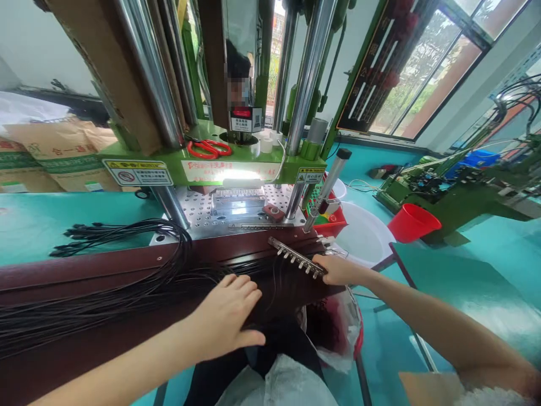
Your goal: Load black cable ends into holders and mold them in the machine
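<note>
My right hand (338,270) grips one end of a metal mould bar (295,257) with a row of short pale pegs along its side. The bar slants above the right part of the brown bench (211,246). Palm down and fingers stretched out, my left hand (232,313) is over the front of the bench. It is nearest to the long black cables (101,296), and I cannot tell whether it touches them. Behind the bench, a metal mould (239,206) lies on the perforated plate (194,208) of a green press (253,155).
Red-handled scissors (209,149) lie on the press's crossbeam. Steel columns (306,79) rise on both sides. A bent bundle of cables (180,242) stands at the left. To the right are a white tub (366,234), a red bucket (412,223) and a green table (473,282). A lined bin (353,327) stands below.
</note>
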Action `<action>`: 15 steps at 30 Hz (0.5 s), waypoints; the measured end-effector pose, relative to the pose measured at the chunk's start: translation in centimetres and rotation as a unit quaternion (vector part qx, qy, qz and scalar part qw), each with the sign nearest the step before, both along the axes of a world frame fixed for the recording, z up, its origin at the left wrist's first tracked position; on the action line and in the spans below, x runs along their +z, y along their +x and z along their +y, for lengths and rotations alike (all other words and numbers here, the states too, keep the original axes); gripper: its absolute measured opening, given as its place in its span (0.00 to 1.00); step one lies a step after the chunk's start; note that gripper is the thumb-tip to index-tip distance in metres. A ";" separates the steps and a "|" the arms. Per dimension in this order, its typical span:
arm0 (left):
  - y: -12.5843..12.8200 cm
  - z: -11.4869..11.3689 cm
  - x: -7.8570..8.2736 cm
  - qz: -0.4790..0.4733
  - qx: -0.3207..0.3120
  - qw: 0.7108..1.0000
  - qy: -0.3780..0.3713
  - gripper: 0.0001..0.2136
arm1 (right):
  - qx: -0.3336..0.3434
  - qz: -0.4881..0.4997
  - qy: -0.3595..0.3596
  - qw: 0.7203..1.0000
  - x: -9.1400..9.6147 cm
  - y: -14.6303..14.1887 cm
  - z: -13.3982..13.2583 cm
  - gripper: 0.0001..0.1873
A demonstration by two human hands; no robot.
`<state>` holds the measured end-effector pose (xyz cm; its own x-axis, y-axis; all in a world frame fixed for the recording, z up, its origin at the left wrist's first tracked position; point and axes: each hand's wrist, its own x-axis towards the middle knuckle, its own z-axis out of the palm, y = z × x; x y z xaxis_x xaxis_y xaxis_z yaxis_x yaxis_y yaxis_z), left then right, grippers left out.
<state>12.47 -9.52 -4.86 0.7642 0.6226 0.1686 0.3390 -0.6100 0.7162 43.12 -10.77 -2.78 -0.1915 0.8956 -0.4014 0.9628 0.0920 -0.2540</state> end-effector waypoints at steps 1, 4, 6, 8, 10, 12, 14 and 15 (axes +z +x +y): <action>0.9 -1.0 -1.0 0.018 -0.016 0.999 0.024 0.20 | -0.023 0.000 0.007 1.000 -0.2 -0.2 0.4 0.15; 2.0 -2.4 -3.4 0.043 -0.019 0.997 0.055 0.21 | -0.088 -0.004 0.048 0.995 -0.6 -0.2 2.3 0.12; 2.0 -2.4 -3.8 0.027 -0.006 0.998 0.049 0.21 | -0.112 -0.004 0.090 0.990 -0.6 -0.2 3.8 0.10; 1.9 -1.7 -3.4 0.010 0.000 1.000 0.018 0.20 | -0.119 0.010 0.127 0.985 -0.3 -0.7 5.5 0.11; 2.0 -0.3 -2.6 0.023 -0.004 0.998 -0.050 0.19 | -0.108 0.040 0.151 0.982 0.2 -1.7 7.4 0.14; 2.6 1.5 -1.7 0.047 -0.015 0.984 -0.171 0.19 | -0.087 0.083 0.166 0.979 1.0 -3.1 9.6 0.16; 3.5 3.5 -1.1 0.032 -0.015 0.937 -0.347 0.20 | -0.066 0.126 0.174 0.974 1.7 -4.5 11.9 0.17; 4.2 4.4 -0.9 -0.005 -0.011 0.899 -0.437 0.20 | -0.058 0.146 0.175 0.972 1.9 -5.1 13.1 0.17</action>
<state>16.63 -5.15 -5.79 0.7794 0.5048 -0.3712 0.3249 0.1809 0.9283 37.99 2.33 -0.90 -0.1403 0.9900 -0.0129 0.8633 0.1159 -0.4912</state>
